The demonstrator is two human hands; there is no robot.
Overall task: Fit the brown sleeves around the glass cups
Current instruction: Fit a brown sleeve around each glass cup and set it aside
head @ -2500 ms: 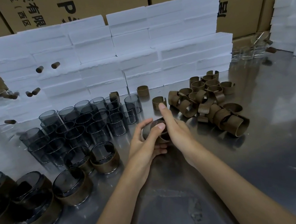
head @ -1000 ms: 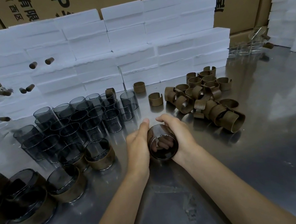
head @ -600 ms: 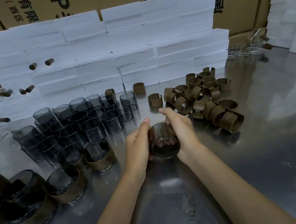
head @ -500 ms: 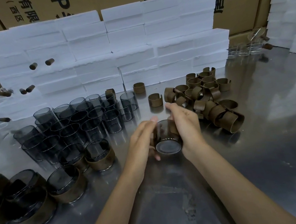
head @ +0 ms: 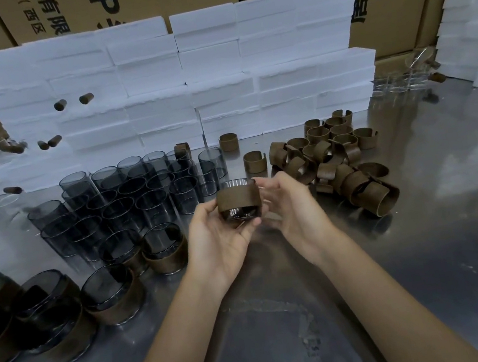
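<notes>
Holding the glass cup [head: 237, 201] above the tabletop [head: 427, 245], our left hand [head: 221, 239] grips its sleeve [head: 237, 199]; right hand [head: 291, 207] sits open beside, likely checking fit; loose sleeves [head: 337, 160] wait nearby.

The left hand [head: 218, 239] is cradling a glass cup [head: 238, 210] wearing a brown sleeve [head: 237, 201], above the steel table [head: 427, 245]. The right hand [head: 289, 204] is hovering beside it, fingertips seemingly touching. Bare cups [head: 128, 197] are standing left, loose sleeves [head: 337, 163] lying right.
</notes>
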